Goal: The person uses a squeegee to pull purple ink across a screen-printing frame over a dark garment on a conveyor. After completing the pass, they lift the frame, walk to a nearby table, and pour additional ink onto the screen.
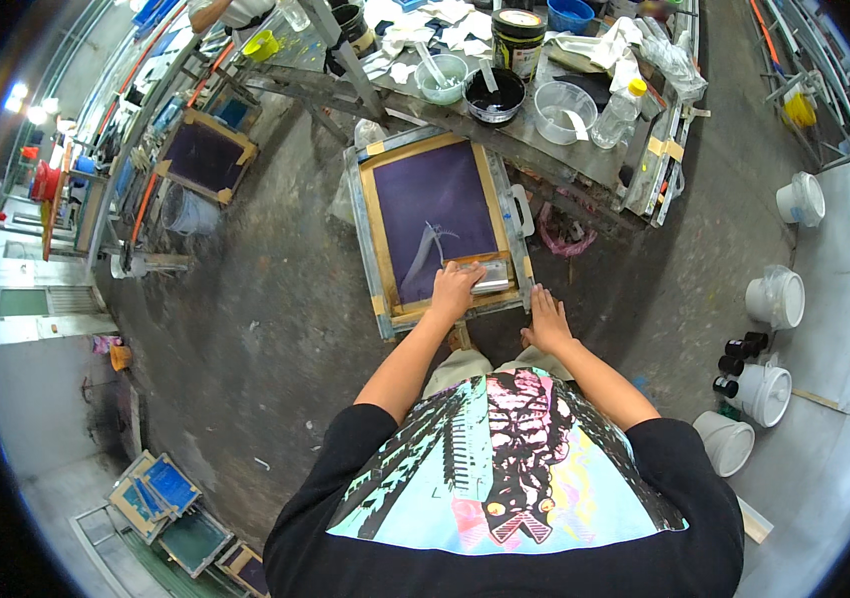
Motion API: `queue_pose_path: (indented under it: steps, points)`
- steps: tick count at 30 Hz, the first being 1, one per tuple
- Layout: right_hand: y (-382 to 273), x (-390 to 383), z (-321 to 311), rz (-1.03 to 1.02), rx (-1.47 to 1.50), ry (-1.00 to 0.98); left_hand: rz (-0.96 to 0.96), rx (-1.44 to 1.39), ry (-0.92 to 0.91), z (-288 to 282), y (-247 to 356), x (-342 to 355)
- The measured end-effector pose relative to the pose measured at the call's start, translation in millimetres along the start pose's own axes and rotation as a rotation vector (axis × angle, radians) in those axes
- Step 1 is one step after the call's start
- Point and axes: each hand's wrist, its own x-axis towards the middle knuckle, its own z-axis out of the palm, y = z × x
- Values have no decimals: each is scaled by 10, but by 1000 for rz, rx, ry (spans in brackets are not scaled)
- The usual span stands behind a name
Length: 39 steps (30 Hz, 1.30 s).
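- Seeing a cluttered table (599, 165) up front, with a framed purple screen (435, 184) just off its near edge.
- Resting the right hand (548, 321) at the screen's lower right corner, fingers straight, close together; can't tell if gripping.
- Curling left hand (454, 289) fingers over a silvery tool (492, 277) near the lower edge.
- Looks barely started, tbh: just one pale streak (420, 257) lower left, upper part left unmarked.

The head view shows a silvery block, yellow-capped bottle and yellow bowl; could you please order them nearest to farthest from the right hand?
From the right hand:
1. Silvery block, at the left hand
2. Yellow-capped bottle, ahead, slightly right
3. Yellow bowl, far ahead, left
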Motion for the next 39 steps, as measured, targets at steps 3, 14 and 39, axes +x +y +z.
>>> queue_pose_path:
  steps: [3, 14, 39]
  points:
    - [-5, 1, 78, 8, -30, 19, 10, -17, -20, -37, 7, -175]
    - [-89, 83, 78, 99, -14, -19, 22, 3, 108, 78, 117, -1130]
    - [-110, 90, -112, 87, 50, -77, -330, -184, 237, -212, -793, 4]
